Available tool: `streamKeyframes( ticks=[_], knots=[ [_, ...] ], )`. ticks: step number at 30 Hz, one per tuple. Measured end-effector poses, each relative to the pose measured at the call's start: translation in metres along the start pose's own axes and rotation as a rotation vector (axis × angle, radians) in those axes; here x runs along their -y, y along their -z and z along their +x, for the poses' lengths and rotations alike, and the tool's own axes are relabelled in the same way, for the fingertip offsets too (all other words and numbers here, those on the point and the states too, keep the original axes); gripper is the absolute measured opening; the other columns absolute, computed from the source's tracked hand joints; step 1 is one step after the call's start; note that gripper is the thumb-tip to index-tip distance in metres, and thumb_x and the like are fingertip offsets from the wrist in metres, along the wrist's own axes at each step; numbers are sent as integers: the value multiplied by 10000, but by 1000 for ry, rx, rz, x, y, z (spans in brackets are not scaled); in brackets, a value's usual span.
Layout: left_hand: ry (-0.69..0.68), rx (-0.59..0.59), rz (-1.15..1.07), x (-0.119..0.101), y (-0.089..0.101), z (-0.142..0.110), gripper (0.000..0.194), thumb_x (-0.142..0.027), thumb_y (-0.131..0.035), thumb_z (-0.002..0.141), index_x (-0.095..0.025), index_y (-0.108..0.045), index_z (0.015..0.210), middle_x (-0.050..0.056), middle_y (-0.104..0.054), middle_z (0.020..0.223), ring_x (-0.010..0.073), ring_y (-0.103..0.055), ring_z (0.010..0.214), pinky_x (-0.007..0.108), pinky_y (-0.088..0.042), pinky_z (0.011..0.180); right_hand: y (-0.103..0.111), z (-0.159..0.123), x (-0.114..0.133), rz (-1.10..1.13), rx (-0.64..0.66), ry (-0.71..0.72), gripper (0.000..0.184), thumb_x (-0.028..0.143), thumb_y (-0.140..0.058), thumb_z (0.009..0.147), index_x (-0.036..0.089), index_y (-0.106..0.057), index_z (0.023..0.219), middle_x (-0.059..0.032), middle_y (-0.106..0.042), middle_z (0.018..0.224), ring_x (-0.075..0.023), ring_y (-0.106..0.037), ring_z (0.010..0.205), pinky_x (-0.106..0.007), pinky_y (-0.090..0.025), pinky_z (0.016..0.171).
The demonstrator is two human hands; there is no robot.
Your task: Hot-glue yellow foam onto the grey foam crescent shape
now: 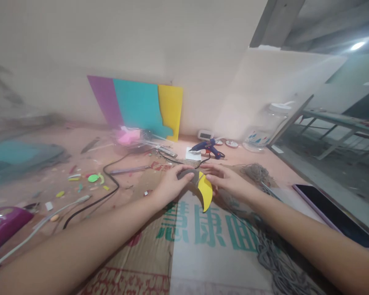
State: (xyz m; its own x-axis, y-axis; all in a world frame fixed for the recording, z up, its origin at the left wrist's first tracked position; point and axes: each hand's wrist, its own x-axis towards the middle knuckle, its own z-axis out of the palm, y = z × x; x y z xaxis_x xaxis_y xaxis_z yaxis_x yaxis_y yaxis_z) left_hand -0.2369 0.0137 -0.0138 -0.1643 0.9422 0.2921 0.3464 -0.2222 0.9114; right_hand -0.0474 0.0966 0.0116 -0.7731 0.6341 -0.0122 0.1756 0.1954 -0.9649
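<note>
A curved, pointed yellow piece point(206, 192) hangs tip-down between my hands over the cardboard. Its upper left part is covered in grey, apparently yarn wound around it. My left hand point(176, 183) is closed on the grey part, with the thumb in front. My right hand point(226, 181) pinches at the upper right edge of the yellow part; some of its fingers are hidden behind the piece. Loose grey yarn point(272, 262) lies below my right forearm, and a smaller tangle of yarn point(258, 173) sits beyond it.
A blue glue gun point(207, 147) stands behind my hands, its black cord running left. Purple, teal and yellow sheets point(137, 104) lean on the wall. A clear jug point(264, 131) and a phone point(332, 211) are at right. Colourful scraps point(93, 178) and a magenta object point(9, 225) lie left.
</note>
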Motion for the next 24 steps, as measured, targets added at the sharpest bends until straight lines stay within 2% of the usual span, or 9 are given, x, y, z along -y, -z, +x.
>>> streamKeyframes(
  ticks=[4, 7, 9, 12, 15, 18, 21, 24],
  knots=[
    [32, -21, -65, -1, 0, 0, 284, -317, -625, 794, -145, -644, 1020, 88, -674, 1028, 203, -616, 924, 299, -471, 805, -3, -3, -10, -20, -66, -87, 359, 431, -661, 793, 147, -610, 1006, 24, -566, 571, -77, -475, 415, -187, -342, 390],
    [126, -15, -189, -1, 0, 1, 425, -385, -651, 771, -145, -585, 1115, 45, -667, 861, 138, -598, 673, 239, -455, 609, -5, -5, -13, 60, -100, -136, 343, 467, -669, 776, 141, -607, 865, 40, -530, 473, -78, -458, 399, -185, -333, 400],
    [181, 32, -234, -1, -1, 2, 469, -444, -648, 761, -141, -581, 1113, 7, -630, 732, 110, -540, 550, 216, -407, 518, -7, -6, -13, 122, -112, -121, 363, 483, -684, 758, 146, -593, 858, 32, -563, 488, -86, -485, 414, -191, -362, 424],
    [211, 95, -194, 0, -1, 2, 420, -496, -654, 732, -129, -639, 935, -9, -589, 640, 107, -509, 522, 212, -382, 494, -11, -6, -12, 170, -132, -86, 369, 483, -707, 736, 153, -576, 835, 15, -609, 555, -90, -516, 445, -197, -384, 449],
    [264, 76, -150, 1, -1, 2, 410, -535, -647, 717, -129, -624, 775, -16, -558, 590, 96, -475, 498, 203, -342, 471, -14, -6, -13, 210, -137, -85, 373, 490, -715, 720, 167, -560, 826, 22, -610, 580, -98, -528, 458, -208, -397, 457],
    [290, 54, -143, 1, 0, 1, 407, -540, -633, 724, -136, -587, 713, -27, -525, 557, 85, -436, 470, 197, -298, 447, -15, -7, -13, 205, -123, -92, 372, 502, -699, 730, 176, -557, 838, 28, -600, 577, -104, -529, 458, -216, -397, 460],
    [260, 49, -128, -1, 0, 2, 370, -499, -614, 748, -144, -552, 664, -22, -528, 545, 90, -447, 481, 198, -311, 456, -9, -8, -10, 59, -139, -62, 321, 484, -645, 782, 172, -580, 826, 33, -574, 578, -98, -503, 464, -217, -372, 458],
    [249, 98, -98, -3, 0, 0, 348, -469, -592, 767, -144, -556, 651, -6, -561, 557, 100, -477, 500, 202, -342, 476, 2, -9, -4, -204, -206, 67, 236, 401, -624, 806, 165, -632, 797, 15, -588, 646, -104, -514, 540, -228, -386, 508]
  ],
)
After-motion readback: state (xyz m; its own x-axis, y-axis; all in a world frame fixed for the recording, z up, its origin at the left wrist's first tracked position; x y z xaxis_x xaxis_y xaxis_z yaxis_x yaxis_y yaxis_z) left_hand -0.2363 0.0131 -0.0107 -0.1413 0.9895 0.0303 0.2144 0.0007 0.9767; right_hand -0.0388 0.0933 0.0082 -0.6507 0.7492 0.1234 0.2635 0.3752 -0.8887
